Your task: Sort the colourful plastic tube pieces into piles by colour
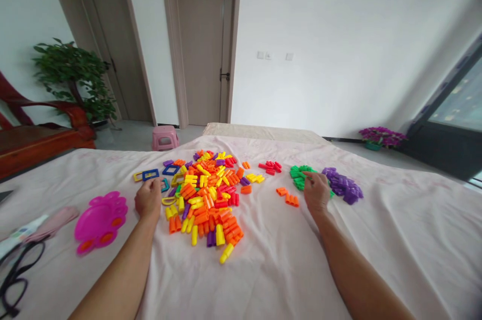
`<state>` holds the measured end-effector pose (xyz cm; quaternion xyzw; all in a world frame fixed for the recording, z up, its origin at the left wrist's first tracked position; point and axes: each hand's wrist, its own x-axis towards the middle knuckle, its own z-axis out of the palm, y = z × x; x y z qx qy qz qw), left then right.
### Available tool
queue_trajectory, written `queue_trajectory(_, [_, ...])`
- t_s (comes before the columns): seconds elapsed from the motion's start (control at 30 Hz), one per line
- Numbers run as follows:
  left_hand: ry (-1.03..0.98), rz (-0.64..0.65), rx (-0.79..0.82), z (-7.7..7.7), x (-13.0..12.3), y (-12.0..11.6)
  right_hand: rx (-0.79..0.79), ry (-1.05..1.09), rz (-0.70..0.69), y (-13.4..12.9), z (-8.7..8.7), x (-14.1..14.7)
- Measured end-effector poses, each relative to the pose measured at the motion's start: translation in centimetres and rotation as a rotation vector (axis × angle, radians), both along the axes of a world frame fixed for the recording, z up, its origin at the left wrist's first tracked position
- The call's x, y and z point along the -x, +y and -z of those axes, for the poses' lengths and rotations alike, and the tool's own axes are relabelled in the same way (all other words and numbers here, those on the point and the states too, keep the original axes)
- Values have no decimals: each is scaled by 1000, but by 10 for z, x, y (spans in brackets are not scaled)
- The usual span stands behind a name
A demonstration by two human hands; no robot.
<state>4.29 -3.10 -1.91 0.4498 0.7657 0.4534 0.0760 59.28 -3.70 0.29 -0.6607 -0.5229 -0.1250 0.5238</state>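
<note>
A large mixed heap of orange, yellow, red and purple plastic pieces (211,194) lies in the middle of the cloth. Just left of it is my left hand (149,198), its fingers curled beside a teal frame piece (164,185); whether it grips that piece I cannot tell. My right hand (316,190) rests over the lower right of a green pile (299,174), its index finger pointing onto the pieces. Purple pieces (343,187) form a pile to its right. Small groups of red (270,167) and orange pieces (291,200) sit between the heap and my right hand.
A pink tray (98,222) holding orange pieces lies at the left, near a pink cloth item (56,223) and black glasses (17,275). Blue and yellow frames (150,174) lie beyond my left hand. A pink stool (164,137) stands past the covered surface.
</note>
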Motion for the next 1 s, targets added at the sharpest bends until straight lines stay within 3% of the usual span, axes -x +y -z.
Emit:
queue_trajectory(0.13, [-57,16,35,-6,-3,0,151,71,-471,-14,-5,84])
queue_trajectory(0.23, [-63,32,53,-10,-3,-1,284,184,-700,-37,-2,140])
queue_trajectory(0.4, [-75,52,59,-14,-4,-4,464,309,-988,-75,2,184])
queue_trajectory(0.6, [-63,38,54,-14,-6,-5,481,33,-1006,-87,2,188])
queue_trajectory(0.83, [-56,33,78,-16,-6,-5,469,473,-1018,-81,11,187])
queue_trajectory(1.0, [-78,34,99,-16,-3,-5,348,600,-886,-76,10,184])
